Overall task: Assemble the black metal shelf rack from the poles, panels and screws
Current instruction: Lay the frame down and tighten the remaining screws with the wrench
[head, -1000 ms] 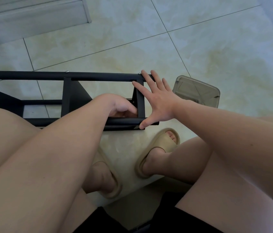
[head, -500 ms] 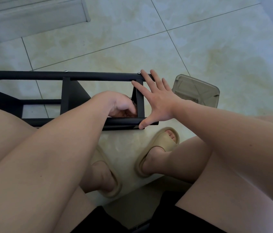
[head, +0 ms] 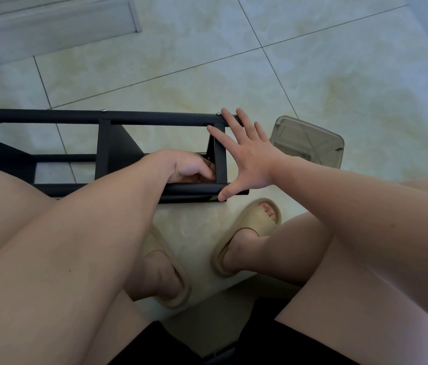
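Observation:
The black metal shelf rack [head: 113, 148] lies on its side on the tiled floor, its poles running left to right. Two silver screw heads [head: 218, 113] show on the far pole. My right hand [head: 249, 156] is spread flat against the rack's right end panel [head: 220, 159], fingers on the far pole and thumb on the near pole. My left hand [head: 184, 168] reaches inside the frame just left of that panel with fingers curled; what they pinch is hidden.
A clear grey plastic container [head: 310, 140] sits on the floor just right of the rack's end. My knees and my feet in beige slippers [head: 247, 233] are close below the rack. A grey step or skirting [head: 49, 25] runs at the top left.
Almost nothing: my left hand has shifted very slightly inside the frame. My right hand stays spread on the end panel.

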A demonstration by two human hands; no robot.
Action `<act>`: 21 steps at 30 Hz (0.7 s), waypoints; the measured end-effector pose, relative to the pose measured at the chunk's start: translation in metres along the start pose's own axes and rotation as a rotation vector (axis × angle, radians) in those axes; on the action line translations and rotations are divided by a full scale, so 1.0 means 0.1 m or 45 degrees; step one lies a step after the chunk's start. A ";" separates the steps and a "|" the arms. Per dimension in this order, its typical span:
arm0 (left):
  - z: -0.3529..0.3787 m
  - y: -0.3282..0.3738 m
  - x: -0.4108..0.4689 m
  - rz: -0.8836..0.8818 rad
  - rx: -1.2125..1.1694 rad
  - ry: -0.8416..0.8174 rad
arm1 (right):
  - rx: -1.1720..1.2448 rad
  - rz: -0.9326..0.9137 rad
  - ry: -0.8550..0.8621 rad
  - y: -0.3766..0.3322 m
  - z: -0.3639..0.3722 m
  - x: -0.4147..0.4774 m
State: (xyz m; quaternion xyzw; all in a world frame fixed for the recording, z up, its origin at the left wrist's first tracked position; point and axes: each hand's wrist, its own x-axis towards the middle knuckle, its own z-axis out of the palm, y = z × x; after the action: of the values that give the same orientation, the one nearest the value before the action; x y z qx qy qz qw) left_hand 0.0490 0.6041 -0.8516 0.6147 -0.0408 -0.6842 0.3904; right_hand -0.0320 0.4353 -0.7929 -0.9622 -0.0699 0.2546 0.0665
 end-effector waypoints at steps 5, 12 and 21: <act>-0.01 0.06 -0.03 -0.116 0.173 0.009 | 0.005 0.004 -0.002 0.02 -0.01 0.02; 0.02 0.20 -0.04 -0.156 0.155 0.067 | 0.004 -0.003 0.004 0.01 0.00 0.00; 0.03 0.21 -0.03 -0.127 0.133 0.060 | 0.004 0.001 -0.001 0.00 -0.01 -0.01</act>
State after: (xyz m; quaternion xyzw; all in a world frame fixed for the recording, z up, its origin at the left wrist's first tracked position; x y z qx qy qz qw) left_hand 0.0560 0.5900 -0.8378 0.6513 -0.0367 -0.6851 0.3241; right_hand -0.0327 0.4352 -0.7920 -0.9621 -0.0692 0.2550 0.0678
